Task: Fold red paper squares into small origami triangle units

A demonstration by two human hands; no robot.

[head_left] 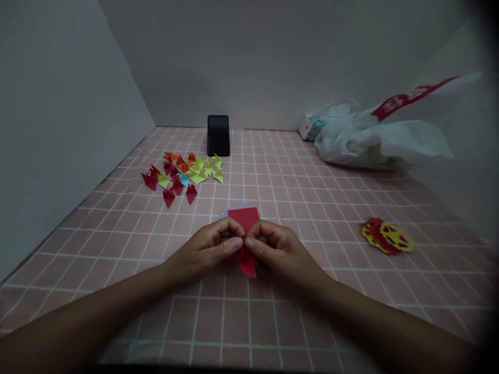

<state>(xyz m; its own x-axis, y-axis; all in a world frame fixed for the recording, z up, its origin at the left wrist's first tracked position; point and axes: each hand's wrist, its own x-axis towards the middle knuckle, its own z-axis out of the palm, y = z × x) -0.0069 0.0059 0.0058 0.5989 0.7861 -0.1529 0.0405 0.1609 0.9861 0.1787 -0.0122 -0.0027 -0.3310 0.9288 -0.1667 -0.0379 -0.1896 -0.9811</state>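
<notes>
My left hand [208, 246] and my right hand [278, 248] meet at the middle of the table, thumbs and fingers pinched on a red piece of paper [246, 221]. The paper sticks up above my fingers and a folded point of it hangs below them. A pale blue-purple sheet edge [225, 212] shows just behind the red paper. Both hands are closed on the paper, a little above the pink checked tablecloth [273, 322].
Several small folded paper shapes [180, 175] in red, orange, yellow-green and blue lie at the back left. A black phone [218, 135] leans against the back wall. A white plastic bag [384, 137] lies at the back right. Red and yellow paper cut-outs [385, 237] lie to the right.
</notes>
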